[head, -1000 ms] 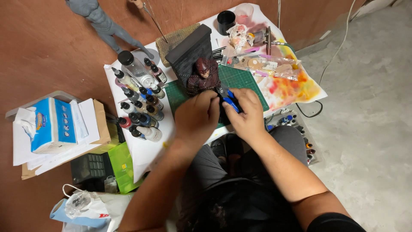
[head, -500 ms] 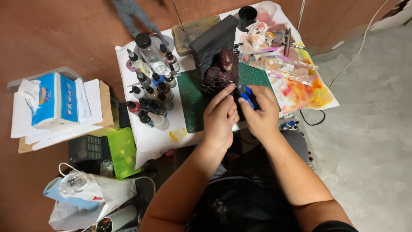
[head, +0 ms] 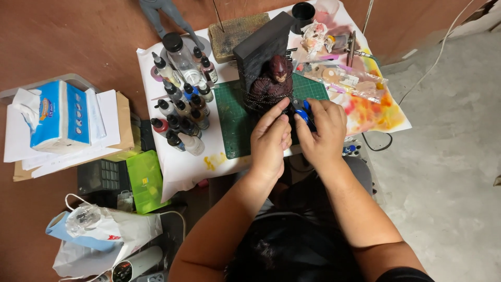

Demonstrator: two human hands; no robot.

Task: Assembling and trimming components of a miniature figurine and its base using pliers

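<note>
While the dark red figure (head: 272, 83) stands on the green cutting mat (head: 233, 122) against a black slab backdrop (head: 261, 47), it is touched at its lower right edge by the fingertips of the left hand (head: 270, 140), fingers stretched out and apart, clamped on nothing. A blue tool (head: 303, 112) is gripped in the right hand (head: 323, 130), fingers curled shut around it, just right of the figure and touching the left hand's thumb side. The mat is laid on white paper (head: 182, 162) stained with yellow paint. A cluster of dropper paint bottles (head: 182, 112) is seen left of the mat, near but apart from the hands. A paint-splashed sheet (head: 373, 109) with plastic bags lies to the right. A tissue box (head: 55, 115) sits on papers at far left, well apart, with a green plastic case (head: 145, 180) below the bottles and a plastic bag (head: 104, 230) on the floor.
</note>
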